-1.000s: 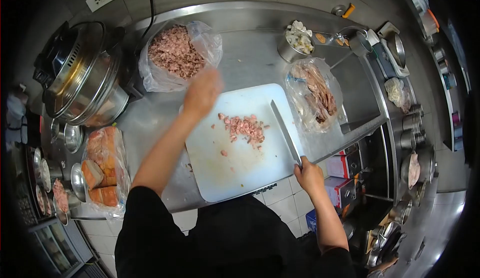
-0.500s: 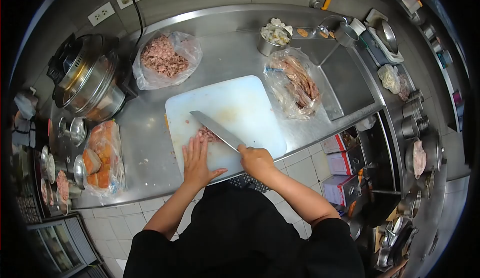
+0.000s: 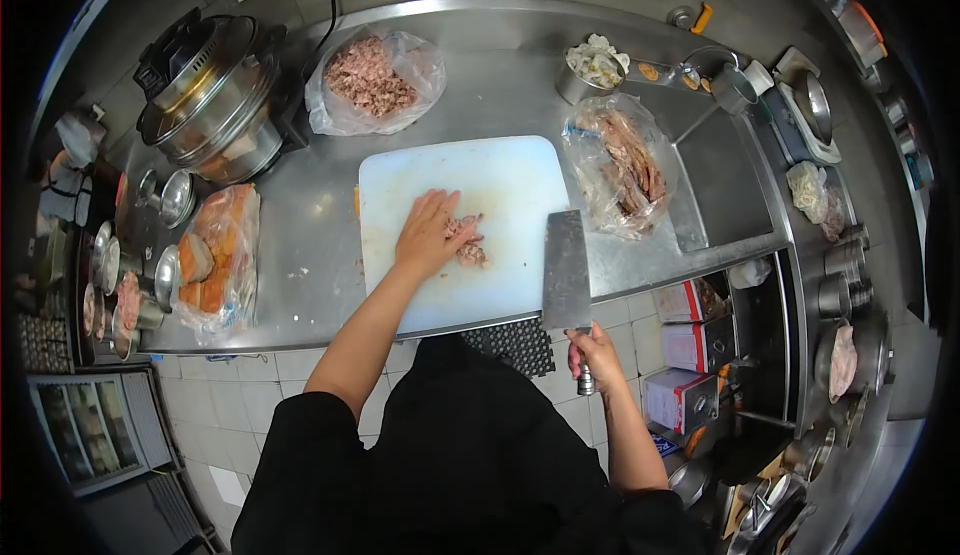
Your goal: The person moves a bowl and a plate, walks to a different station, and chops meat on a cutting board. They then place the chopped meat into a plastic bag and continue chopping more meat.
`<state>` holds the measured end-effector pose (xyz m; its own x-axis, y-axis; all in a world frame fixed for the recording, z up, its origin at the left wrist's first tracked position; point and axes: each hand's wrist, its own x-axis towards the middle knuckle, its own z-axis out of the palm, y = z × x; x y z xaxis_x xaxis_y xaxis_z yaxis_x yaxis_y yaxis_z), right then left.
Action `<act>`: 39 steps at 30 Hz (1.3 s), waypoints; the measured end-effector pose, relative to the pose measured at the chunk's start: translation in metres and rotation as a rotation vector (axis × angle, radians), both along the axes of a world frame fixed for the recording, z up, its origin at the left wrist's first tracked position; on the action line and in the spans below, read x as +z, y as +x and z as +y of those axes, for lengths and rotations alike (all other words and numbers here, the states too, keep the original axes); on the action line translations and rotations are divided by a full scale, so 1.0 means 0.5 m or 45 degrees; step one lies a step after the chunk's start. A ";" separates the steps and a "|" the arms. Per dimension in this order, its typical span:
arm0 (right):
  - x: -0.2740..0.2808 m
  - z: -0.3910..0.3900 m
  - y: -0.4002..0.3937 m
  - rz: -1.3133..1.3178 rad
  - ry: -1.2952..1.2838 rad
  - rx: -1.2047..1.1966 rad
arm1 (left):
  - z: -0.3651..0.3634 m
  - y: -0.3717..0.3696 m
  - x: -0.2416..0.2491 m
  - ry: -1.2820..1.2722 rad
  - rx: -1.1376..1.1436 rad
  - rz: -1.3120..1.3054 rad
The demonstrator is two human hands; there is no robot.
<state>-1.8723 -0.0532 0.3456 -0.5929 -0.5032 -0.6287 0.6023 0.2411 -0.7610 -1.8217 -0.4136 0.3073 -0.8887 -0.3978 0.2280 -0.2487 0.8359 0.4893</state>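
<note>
Since a moment ago my right hand [image 3: 597, 353] has pulled the cleaver [image 3: 566, 270] off to the board's [image 3: 500, 170] right edge, fingers clamped on its handle. My left hand [image 3: 428, 235] lies spread on the chopped meat [image 3: 468, 240] mid-board. Behind, one bag [image 3: 375, 80] holds minced meat, another bag [image 3: 625, 160] meat strips, on the steel counter [image 3: 300, 235].

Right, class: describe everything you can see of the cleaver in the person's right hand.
The cleaver has a broad rectangular blade of grey metal and a metal-looking handle. The right hand grips the handle near the counter's front edge. The blade's flat side faces up, pointing away from the person, over the right edge of the white cutting board. Whether it rests on the board is unclear.
</note>
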 end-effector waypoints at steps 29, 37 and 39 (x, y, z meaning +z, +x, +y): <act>0.181 -0.335 -0.003 0.498 0.465 0.559 | -0.605 -0.345 0.034 -0.247 0.531 0.044; 0.159 -0.217 0.028 0.761 0.968 0.704 | -0.598 -0.340 0.058 -0.267 0.425 -0.341; 0.155 -0.210 0.029 0.758 0.942 0.729 | -0.612 -0.336 0.081 -0.124 0.460 -0.388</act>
